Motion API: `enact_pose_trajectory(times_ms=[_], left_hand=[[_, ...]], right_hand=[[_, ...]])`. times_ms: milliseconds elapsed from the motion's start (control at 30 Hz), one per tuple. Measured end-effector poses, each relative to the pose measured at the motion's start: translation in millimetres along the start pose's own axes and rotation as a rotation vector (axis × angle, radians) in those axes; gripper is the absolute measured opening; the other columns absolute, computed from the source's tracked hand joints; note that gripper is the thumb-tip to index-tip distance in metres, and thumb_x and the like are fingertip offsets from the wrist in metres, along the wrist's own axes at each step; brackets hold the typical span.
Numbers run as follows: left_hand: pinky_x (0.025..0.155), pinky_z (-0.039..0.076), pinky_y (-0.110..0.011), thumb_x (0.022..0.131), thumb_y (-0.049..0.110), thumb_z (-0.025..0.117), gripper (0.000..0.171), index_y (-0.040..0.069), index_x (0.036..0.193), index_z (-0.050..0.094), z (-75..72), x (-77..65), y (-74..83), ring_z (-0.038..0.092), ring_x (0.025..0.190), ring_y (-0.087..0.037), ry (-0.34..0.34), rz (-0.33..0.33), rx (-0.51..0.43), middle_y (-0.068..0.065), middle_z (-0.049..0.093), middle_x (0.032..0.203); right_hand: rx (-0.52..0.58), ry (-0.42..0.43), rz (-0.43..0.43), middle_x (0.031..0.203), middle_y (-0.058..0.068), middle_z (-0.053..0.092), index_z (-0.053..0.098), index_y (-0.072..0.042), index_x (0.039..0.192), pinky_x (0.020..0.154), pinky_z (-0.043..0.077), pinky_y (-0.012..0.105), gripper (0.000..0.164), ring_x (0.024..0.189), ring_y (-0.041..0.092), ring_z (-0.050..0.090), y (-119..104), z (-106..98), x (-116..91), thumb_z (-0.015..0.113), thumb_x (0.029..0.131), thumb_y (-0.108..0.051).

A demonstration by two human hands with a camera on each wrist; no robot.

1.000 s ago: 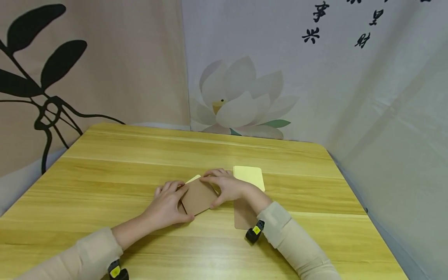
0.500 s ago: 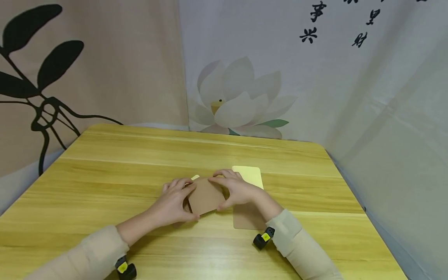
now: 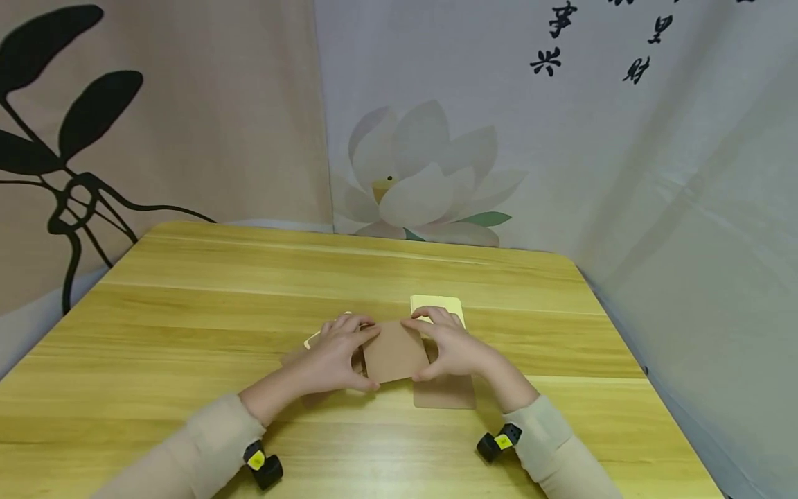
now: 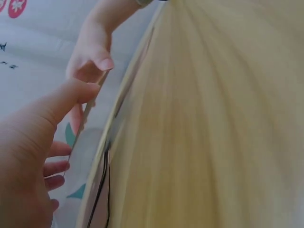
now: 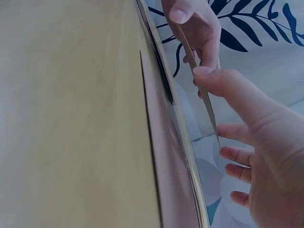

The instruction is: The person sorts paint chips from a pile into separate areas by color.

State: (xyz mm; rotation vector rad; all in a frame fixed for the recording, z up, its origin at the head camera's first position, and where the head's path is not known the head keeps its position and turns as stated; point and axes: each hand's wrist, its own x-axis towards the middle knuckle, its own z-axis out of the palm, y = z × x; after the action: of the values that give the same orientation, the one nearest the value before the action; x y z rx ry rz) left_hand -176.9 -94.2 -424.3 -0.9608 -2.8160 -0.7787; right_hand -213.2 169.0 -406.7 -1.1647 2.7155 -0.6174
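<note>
A thin brown card (image 3: 394, 352) is held up between both hands, off the table. My left hand (image 3: 333, 357) pinches its left edge with thumb and fingers, and my right hand (image 3: 458, 353) grips the right edge the same way. Edge-on, the card (image 4: 85, 114) looks thin and flat in the left wrist view, as does the same card (image 5: 204, 95) in the right wrist view. Below the right hand lie a brown card (image 3: 444, 395) and a pale yellow card (image 3: 436, 302). Under the left hand, another brown card (image 3: 293, 355) and a yellow corner (image 3: 312, 341) show, mostly covered.
The wooden table (image 3: 206, 305) spreads around the hands, its far edge close to a hanging cloth (image 3: 262, 138) printed with leaves, a lotus and characters. Black wrist cameras sit beneath both sleeves, one at the left cuff (image 3: 264, 468), another at the right (image 3: 497, 442).
Both hands have carried the brown card to the right, from the left cards toward the right ones. More of the left brown card now shows beside the left hand.
</note>
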Motion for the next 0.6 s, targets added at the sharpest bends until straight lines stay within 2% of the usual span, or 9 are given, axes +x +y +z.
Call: enact_pose_trajectory(times_ms=[300,600], left_hand=[[0.105,0.015,-0.057,0.064,0.052,0.083,0.093,0.005,0.138,0.051,12.3,13.1,11.7,0.031,0.130,-0.027,-0.047,0.072,-0.062,-0.007,0.043,0.138],[0.101,0.021,-0.057,0.065,0.054,0.082,0.095,0.007,0.140,0.049,24.8,24.3,26.5,0.031,0.130,-0.026,-0.109,0.096,-0.087,-0.007,0.042,0.141]], right_hand=[[0.001,0.011,0.040,0.133,0.001,0.037,0.048,-0.017,0.142,0.096,0.028,0.052,0.090,0.123,0.026,0.030,5,-5,-28,0.085,0.065,-0.045],[-0.014,-0.004,0.087,0.129,0.001,0.038,0.049,-0.014,0.141,0.096,0.029,0.050,0.090,0.120,0.025,0.032,10,-8,-52,0.086,0.064,-0.045]])
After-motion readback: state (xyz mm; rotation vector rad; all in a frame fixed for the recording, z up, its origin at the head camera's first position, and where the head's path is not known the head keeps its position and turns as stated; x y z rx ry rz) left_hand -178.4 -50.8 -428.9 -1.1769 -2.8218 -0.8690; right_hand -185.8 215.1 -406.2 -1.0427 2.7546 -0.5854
